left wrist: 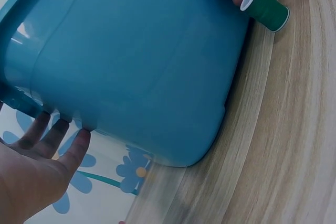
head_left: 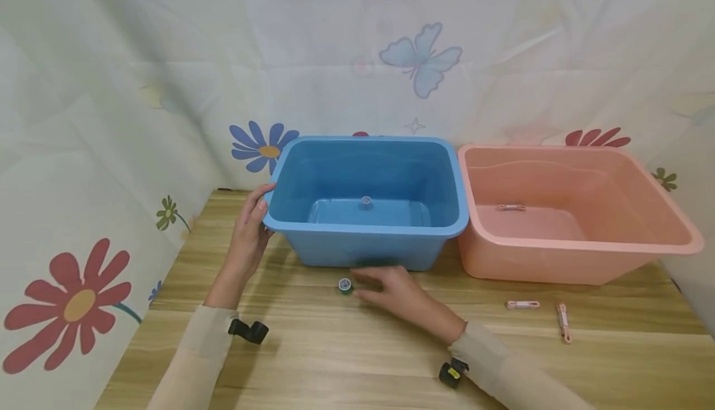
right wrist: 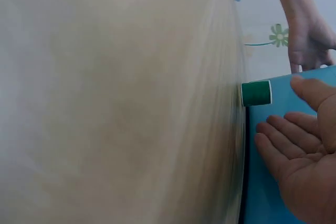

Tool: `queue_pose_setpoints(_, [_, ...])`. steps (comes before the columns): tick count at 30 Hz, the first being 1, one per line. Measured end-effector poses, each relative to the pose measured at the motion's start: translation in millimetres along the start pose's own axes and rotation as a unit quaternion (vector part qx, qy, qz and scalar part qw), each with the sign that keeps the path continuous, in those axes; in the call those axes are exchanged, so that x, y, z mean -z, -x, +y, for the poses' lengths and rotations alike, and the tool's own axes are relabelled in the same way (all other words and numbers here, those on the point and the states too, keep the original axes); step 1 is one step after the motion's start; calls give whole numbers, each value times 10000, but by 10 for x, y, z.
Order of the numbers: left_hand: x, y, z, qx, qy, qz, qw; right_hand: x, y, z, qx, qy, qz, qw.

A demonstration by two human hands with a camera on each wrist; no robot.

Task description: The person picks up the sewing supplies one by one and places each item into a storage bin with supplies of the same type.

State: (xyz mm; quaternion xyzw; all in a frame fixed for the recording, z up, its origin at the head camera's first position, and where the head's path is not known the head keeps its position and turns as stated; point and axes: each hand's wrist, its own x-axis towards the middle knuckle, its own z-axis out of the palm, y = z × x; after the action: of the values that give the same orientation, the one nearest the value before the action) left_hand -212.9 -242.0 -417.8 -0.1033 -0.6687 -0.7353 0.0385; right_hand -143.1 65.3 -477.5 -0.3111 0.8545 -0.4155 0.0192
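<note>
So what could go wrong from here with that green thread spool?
The green thread spool stands on end near the right hand; a nudge might topple it and set it rolling. The left hand touches the blue tub; a push there might knock it against the pink tub beside it.

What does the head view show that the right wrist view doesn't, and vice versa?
Only the head view shows the pink plastic tub, three pink cord bundles, the spool inside the blue tub, and the printed butterfly. Only the right wrist view shows the right hand's palm. Both show the green spool, blue tub, left hand, right hand and wooden tabletop.
</note>
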Motion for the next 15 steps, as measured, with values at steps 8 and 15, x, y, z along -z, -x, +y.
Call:
queue_pose_setpoints(8, [-10,6,-7,-18,40,-32,10000,-61,-98,-30,-137,289,-243,9992])
queue_pose_setpoints(15, [8,-3,-11,-53,66,-22,10000,-125,-163,-68,-170,662,-202,9975])
